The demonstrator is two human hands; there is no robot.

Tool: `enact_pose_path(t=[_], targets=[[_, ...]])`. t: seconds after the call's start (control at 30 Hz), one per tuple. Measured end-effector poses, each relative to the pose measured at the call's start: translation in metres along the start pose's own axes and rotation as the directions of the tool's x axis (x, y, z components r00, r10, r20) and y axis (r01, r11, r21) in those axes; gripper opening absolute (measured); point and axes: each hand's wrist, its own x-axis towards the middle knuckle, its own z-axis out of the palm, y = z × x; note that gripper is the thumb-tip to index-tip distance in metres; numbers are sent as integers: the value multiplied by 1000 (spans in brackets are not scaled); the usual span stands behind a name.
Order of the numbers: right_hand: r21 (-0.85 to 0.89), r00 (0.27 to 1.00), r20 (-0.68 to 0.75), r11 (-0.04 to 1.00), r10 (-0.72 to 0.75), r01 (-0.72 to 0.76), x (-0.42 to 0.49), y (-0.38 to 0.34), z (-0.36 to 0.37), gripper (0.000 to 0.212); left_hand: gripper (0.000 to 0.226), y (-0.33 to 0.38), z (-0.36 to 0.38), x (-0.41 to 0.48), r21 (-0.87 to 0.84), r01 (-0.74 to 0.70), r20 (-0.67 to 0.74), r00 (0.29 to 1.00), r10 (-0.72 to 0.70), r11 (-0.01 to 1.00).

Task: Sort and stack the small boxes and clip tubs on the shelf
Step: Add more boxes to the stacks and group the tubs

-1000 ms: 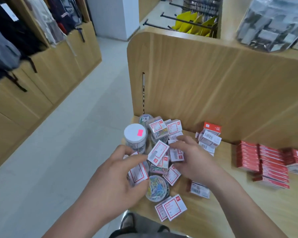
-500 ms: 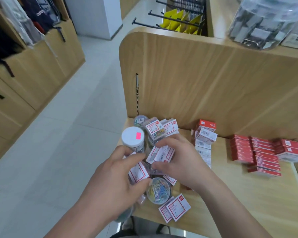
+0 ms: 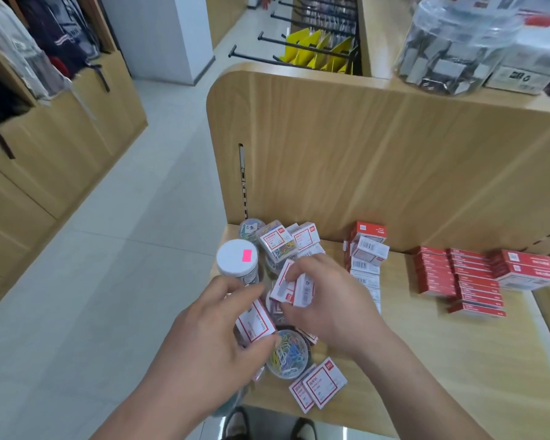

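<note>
Right hand point(image 3: 327, 300) grips small boxes point(image 3: 294, 285); left hand point(image 3: 210, 341) holds another box point(image 3: 255, 322)

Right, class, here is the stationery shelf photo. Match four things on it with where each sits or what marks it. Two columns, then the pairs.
Things:
1. white-lid tub
2. red boxes
3. big jar
4. coloured clips

Place or mark:
a. highest up of the four
b. closest to the camera of the four
c. bears a pink sticker
d. stacked at the far right

Pairs: 1-c, 2-d, 3-a, 4-b
</note>
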Motion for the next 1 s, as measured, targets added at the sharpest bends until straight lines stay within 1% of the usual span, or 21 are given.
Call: enact_pose_path(t=[0.07, 0.13, 0.23, 0.33, 0.4, 0.47, 0.53, 0.6, 0.63, 0.73, 0.77, 0.83, 0.9, 0.93, 1.0], targets=[[112, 995, -74, 992, 61, -53, -9, 8, -14, 36, 67, 12, -1, 5, 15, -37, -14, 999, 37, 999], [192, 984, -109, 974, 144, -121, -26, 24, -30, 40, 70, 32, 3, 16, 46, -74, 10, 997, 73, 996], [260, 949, -119, 932, 292, -254, -60, 58, -48, 55, 71, 72, 28, 38, 87, -180, 130, 977, 168, 980], [215, 881, -146, 884, 450, -416, -99, 105, -58, 59, 71, 121, 76, 57, 114, -297, 278, 926, 257, 948], [189, 818, -152, 828, 555, -527, -123, 136, -61, 57, 73, 146, 115, 66, 139, -349, 391, 879, 273, 927], [169, 772, -133, 782, 621, -600, -140, 162, -60, 58, 76, 163, 149, 72, 156, -386, 482, 834, 271, 909], [168, 762, -130, 771, 635, -614, -151, 187, -55, 58, 75, 171, 180, 73, 166, -400, 540, 801, 256, 901], [187, 769, -159, 783, 620, -593, -158, 205, -54, 56, 75, 176, 204, 74, 166, -399, 554, 794, 250, 902], [192, 779, -165, 794, 606, -577, -160, 212, -56, 60, 77, 177, 211, 75, 153, -387, 556, 795, 244, 909], [169, 805, -147, 816, 575, -552, -169, 229, -62, 86, 85, 175, 220, 79, 95, -319, 562, 799, 213, 943], [160, 812, -135, 821, 568, -548, -171, 233, -63, 92, 81, 173, 219, 81, 88, -299, 564, 801, 200, 950], [179, 828, -106, 829, 551, -530, -174, 242, -63, 99, 64, 169, 218, 84, 70, -273, 568, 802, 187, 959], [234, 840, -111, 835, 531, -497, -176, 248, -61, 96, 54, 167, 218, 86, 52, -272, 583, 789, 192, 961], [284, 839, -122, 829, 530, -482, -178, 251, -60, 93, 55, 167, 219, 88, 48, -267, 595, 781, 187, 962], [383, 836, -122, 803, 534, -457, -181, 257, -59, 85, 67, 167, 223, 90, 48, -240, 627, 763, 158, 970]])
